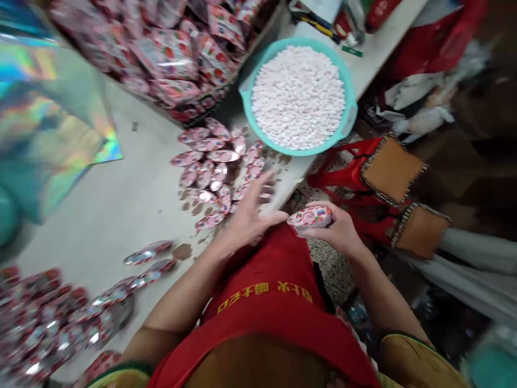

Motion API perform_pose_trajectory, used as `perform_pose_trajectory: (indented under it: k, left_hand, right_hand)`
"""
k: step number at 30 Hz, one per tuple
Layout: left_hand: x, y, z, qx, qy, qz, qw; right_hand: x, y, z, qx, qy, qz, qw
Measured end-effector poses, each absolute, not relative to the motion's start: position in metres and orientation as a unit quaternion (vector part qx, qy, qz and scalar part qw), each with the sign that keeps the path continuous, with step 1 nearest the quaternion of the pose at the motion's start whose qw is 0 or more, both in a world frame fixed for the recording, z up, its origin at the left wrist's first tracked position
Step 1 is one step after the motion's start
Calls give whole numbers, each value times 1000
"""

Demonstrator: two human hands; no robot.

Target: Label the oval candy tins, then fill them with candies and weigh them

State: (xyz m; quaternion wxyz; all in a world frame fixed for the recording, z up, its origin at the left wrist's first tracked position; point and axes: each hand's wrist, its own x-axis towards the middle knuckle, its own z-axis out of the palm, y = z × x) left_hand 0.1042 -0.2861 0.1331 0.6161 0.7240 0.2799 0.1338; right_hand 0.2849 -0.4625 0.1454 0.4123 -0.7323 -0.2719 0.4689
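My right hand holds a small oval pink package with a printed pattern, thumb and fingers closed on its sides, over my red apron. My left hand reaches over the table's edge, fingers apart and slightly blurred, with nothing seen in it. Its thumb points toward the held package; whether they touch I cannot tell. Just beyond its fingers lies a loose group of similar oval pink packages, some partly hidden by the hand.
A turquoise basin of small white pieces stands near the table's edge. Behind is a large container of pink strawberry-print packets. More shiny packages are heaped at lower left, by iridescent sheeting. Red stools stand right.
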Motion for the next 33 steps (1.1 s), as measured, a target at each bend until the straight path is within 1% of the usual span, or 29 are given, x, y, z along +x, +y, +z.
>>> perform_pose_trajectory:
  k: [2, 6, 9, 13, 15, 17, 20, 23, 25, 28, 30, 33]
  left_hand:
    - [94, -284, 118, 697, 348, 121, 615]
    - [69, -278, 88, 687, 459, -6, 564]
    - [61, -283, 80, 700, 455, -68, 546]
    - [67, -296, 78, 728, 417, -79, 538]
    - [71, -302, 75, 743, 399, -70, 533]
    - [72, -306, 71, 754, 389, -51, 526]
    - [61, -308, 67, 763, 391, -39, 513]
    - [39, -308, 69, 774, 405, -34, 486]
    - [24, -308, 72, 797, 427, -13, 426]
    - [15, -307, 76, 846, 446, 37, 290]
    - [19, -305, 72, 875, 426, 43, 227]
    - [33, -298, 55, 905, 370, -12, 209]
  right_hand:
    - [290, -492, 150, -758, -196, 446, 434]
    - [294, -537, 130, -800, -57, 402, 442]
    - [290, -558, 108, -801, 1, 402, 444]
    - [281, -569, 80, -758, 98, 427, 484]
    - [279, -569, 69, -752, 115, 429, 488]
    - [280, -561, 61, -775, 82, 429, 458]
    - [283, -530, 58, -802, -52, 420, 421]
    - [281, -470, 65, -765, -215, 397, 459]
    - [276, -423, 72, -732, -304, 378, 479]
    - [271, -369, 79, -714, -400, 317, 479]
    - [277, -355, 77, -729, -443, 262, 452]
    - [293, -362, 62, -778, -457, 203, 381]
